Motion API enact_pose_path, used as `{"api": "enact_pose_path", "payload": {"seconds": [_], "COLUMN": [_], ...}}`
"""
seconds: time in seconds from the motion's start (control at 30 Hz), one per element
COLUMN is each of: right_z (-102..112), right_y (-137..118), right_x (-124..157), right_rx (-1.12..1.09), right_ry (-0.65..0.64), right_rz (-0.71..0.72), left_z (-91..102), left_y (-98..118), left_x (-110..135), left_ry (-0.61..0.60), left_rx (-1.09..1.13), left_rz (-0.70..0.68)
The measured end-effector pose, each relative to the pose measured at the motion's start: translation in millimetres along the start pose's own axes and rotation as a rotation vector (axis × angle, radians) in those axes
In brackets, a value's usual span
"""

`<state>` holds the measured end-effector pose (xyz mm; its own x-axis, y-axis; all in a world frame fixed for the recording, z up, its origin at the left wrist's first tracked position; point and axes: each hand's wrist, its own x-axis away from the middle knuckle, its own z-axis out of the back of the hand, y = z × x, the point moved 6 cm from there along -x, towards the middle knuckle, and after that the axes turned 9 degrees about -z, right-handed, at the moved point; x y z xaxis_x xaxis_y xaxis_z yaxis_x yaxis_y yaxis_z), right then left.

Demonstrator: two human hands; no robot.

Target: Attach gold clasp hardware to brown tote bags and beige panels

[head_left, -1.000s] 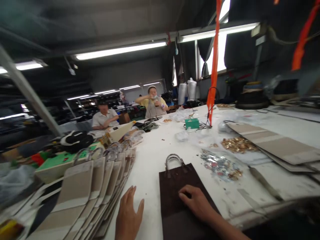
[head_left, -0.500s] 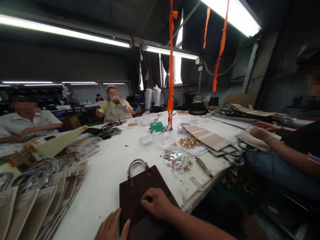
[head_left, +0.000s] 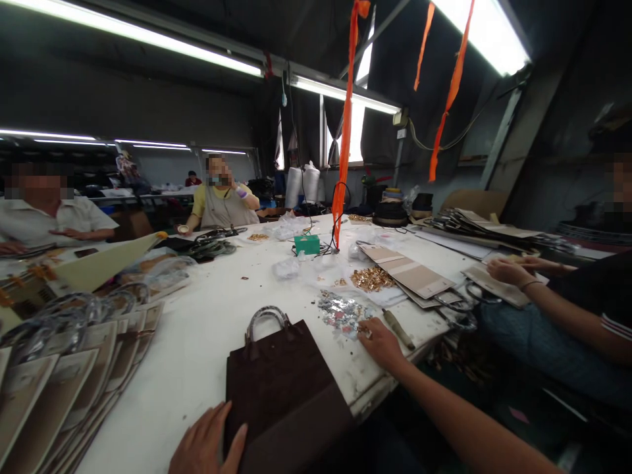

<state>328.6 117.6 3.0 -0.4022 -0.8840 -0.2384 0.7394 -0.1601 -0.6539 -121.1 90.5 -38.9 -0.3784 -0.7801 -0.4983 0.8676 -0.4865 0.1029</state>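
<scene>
A dark brown handbag (head_left: 281, 382) lies in front of me, its plastic-wrapped handle (head_left: 266, 315) pointing away from me. My left hand (head_left: 207, 438) is at the bag's lower left edge, fingers stretched and apart, with the thumb resting over the edge. To the right of the bag, my right hand (head_left: 380, 342) reaches to the near edge of a pile of small silvery pieces (head_left: 340, 309). Its fingertips are pressed together there, and what they hold is too small to name. Beside that hand lies a tool with a worn handle (head_left: 397, 329).
Beige panels with wrapped handles (head_left: 89, 388) stand in a row at left. A heap of gold hardware (head_left: 372, 279), beige panels (head_left: 409, 273) and a green box (head_left: 307, 245) lie farther back. Orange strips (head_left: 345, 131) hang down. Co-workers sit left, across and right (head_left: 557, 283).
My right hand has moved from on top of the bag, rightward and away, to the pile of silvery pieces. My left hand stays at the bag's edge. The view has shifted slightly.
</scene>
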Motion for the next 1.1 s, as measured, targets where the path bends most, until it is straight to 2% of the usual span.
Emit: {"api": "enact_pose_path", "payload": {"seconds": [0.17,0.33,0.43,0.57,0.63,0.7,0.87,1.0,1.1], "right_z": [-4,-4,-7,-32,-52,-72,-115,-119,-115], "right_y": [2,-13,-33,-65,-87,-112,-150,-159,-152], "right_x": [-22,-23,-11,12,25,37,59,67,65], "right_rx": [0.17,0.154,-0.08,-0.523,-0.637,-0.673,-0.651,-0.69,-0.72], "right_ry": [-0.073,-0.098,-0.108,-0.278,-0.376,-0.434,-0.46,-0.421,-0.384], "right_rz": [0.004,0.061,0.134,-0.019,-0.066,-0.037,0.011,0.085,-0.006], "left_z": [11.5,20.1,22.1,24.3,26.9,29.3,25.3,18.5,12.9], "left_y": [11,20,22,19,15,12,5,2,-4], "left_x": [1,4,7,6,0,-12,-49,-69,-75], "left_ry": [0.027,0.048,0.067,0.084,0.095,0.093,0.037,0.071,0.158], "left_rx": [0.011,0.03,0.044,0.108,0.151,0.184,0.317,0.432,0.789], "left_rz": [0.048,0.105,0.123,0.17,0.213,0.268,0.451,0.552,0.711]}}
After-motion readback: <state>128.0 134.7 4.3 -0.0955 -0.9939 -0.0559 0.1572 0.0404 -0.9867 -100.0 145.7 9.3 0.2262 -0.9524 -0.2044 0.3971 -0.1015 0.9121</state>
